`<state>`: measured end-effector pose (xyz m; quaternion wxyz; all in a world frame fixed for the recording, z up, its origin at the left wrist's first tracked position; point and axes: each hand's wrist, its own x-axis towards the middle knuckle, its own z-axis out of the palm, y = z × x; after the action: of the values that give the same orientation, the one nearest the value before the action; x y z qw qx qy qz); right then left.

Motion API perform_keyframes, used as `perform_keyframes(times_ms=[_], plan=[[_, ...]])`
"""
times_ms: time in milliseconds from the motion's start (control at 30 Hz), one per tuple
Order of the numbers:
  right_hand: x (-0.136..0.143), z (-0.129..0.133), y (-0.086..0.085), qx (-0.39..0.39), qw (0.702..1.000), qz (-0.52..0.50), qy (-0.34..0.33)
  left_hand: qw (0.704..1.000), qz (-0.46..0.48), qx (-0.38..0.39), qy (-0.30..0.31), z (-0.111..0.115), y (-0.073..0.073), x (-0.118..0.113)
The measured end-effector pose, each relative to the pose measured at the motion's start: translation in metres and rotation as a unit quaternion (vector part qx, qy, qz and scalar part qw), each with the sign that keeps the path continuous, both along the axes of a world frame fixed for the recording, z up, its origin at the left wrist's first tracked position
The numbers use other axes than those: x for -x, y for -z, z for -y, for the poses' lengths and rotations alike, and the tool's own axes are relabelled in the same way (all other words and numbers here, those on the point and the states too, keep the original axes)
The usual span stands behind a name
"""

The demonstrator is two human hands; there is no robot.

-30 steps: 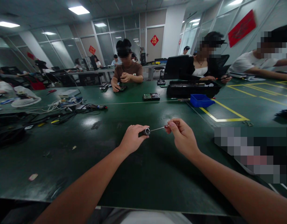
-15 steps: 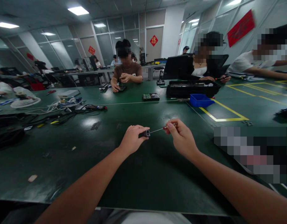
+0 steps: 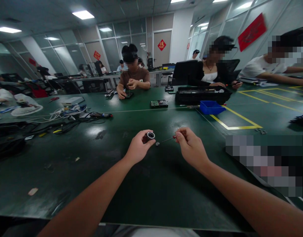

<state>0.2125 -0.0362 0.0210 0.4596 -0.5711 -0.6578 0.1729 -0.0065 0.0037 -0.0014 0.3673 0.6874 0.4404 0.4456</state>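
My left hand (image 3: pixel 138 147) grips a short dark cylinder (image 3: pixel 150 135) with a pale ring at its open end, which faces up and toward me. Its exact kind I cannot make out. Just below that rim, by my left thumb, is a small grey round piece (image 3: pixel 157 144); whether it touches the thumb or hangs free is unclear. Closed around a reddish handle, my right hand (image 3: pixel 192 144) holds a screwdriver (image 3: pixel 168 139) whose thin shaft points left. The screwdriver's tip is apart from the cylinder, close to the grey piece.
Across the green table (image 3: pixel 151 197), a hard drive (image 3: pixel 159 103) lies before a blue bin (image 3: pixel 212 107) and a black tray (image 3: pixel 203 95). Cables (image 3: pixel 74 113) clutter the left. A co-worker (image 3: pixel 134 77) sits opposite; others work at the right.
The screwdriver's tip has come out of the cylinder's end. My left hand has turned the cylinder's opening upward, and the small grey piece now shows outside it.
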Motion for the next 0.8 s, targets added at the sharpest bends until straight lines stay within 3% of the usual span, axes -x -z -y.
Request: perform_keyframes(times_ms=[100,200,367,533,667,800], plan=[[0.0,0.0,0.001,-0.007,1.0,-0.004,-0.004,0.993,0.098,0.068,0.003,-0.005,0.002,0.0],[-0.001,0.0,0.001,-0.012,1.0,-0.005,-0.005,0.99,0.107,0.095,-0.006,-0.005,0.0,0.002],[-0.001,0.001,0.002,-0.011,1.0,-0.012,-0.011,0.996,-0.058,0.063,-0.007,0.003,-0.016,0.002],[-0.001,0.001,-0.001,-0.005,1.0,-0.001,-0.004,0.969,-0.248,-0.01,0.002,-0.001,-0.028,-0.006],[-0.002,0.0,-0.003,-0.004,1.0,0.007,-0.001,0.932,-0.36,-0.03,0.025,-0.014,-0.02,-0.015],[-0.002,0.0,-0.004,-0.002,1.0,0.01,0.002,0.915,-0.398,-0.037,0.052,-0.025,-0.007,-0.025]])
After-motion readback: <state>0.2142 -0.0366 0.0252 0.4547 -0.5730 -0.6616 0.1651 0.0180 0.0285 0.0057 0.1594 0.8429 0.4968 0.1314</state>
